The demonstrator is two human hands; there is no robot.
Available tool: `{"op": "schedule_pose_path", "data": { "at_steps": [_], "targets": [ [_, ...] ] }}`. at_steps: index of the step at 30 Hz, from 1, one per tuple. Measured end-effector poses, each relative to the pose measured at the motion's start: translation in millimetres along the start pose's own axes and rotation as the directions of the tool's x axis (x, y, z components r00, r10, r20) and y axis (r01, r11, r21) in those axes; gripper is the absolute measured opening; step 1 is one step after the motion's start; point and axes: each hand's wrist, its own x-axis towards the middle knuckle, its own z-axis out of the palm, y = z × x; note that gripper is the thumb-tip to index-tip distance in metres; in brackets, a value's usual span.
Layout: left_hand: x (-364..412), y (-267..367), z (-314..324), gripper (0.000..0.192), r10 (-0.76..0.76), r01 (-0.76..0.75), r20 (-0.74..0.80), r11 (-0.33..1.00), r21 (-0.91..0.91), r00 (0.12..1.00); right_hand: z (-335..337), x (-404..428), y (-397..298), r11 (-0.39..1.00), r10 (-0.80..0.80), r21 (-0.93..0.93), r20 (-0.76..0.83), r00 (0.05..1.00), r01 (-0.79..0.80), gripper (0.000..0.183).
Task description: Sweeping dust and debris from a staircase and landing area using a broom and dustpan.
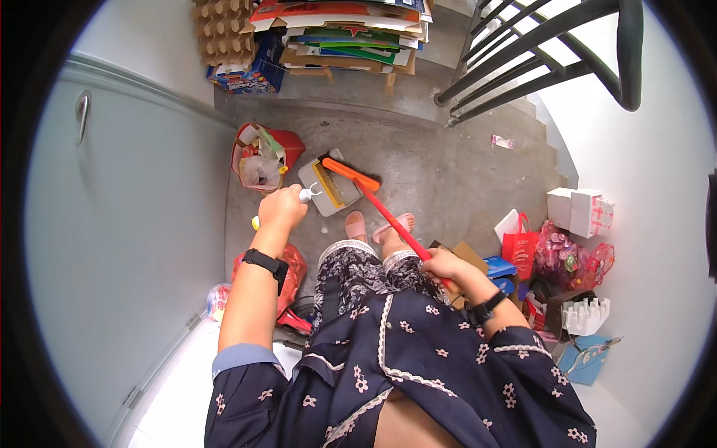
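My left hand (282, 209) is closed around the white handle (306, 194) of a long-handled dustpan, whose forked tip points up towards me. Below it, on the concrete floor, lies the grey dustpan (348, 193) with a yellow comb strip (333, 186) across it. In my right hand (443, 265) is the red stick (395, 223) of a broom. Its orange broom head (353, 172) with dark bristles lies over the dustpan's right part; whether it touches the pan I cannot tell. Just left of the pan stands a red bag (287, 143) of rubbish.
Flattened cardboard (353, 39) and egg trays (222, 28) are stacked on the stairs ahead. A dark metal railing (532, 61) rises at right. A wrapper (503, 142) lies on the floor. Boxes, a red tote bag (518, 252) and bagged cans (555, 249) line the right wall; a grey door (140, 185) is at left.
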Motion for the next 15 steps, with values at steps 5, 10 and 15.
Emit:
{"op": "schedule_pose_path", "data": {
  "at_steps": [5,10,15],
  "targets": [
    [-9.5,-24.4,-1.6,0.015,0.021,-0.021,0.026,0.999,-0.033,0.999,-14.5,-52.9,40.6,0.979,0.089,0.186,-0.043,0.995,-0.079,0.03],
    [-14.7,-40.4,2.0,0.014,0.059,-0.058,0.007,0.998,-0.023,0.998,-30.5,-79.2,76.8,0.886,0.163,0.457,-0.153,0.975,-0.077,0.038],
    [-4.8,-30.9,5.9,0.015,0.185,-0.186,0.037,0.982,0.021,0.982,-50.7,-49.9,90.5,0.71,0.253,0.704,-0.239,0.937,-0.012,0.007]
  ]
}}
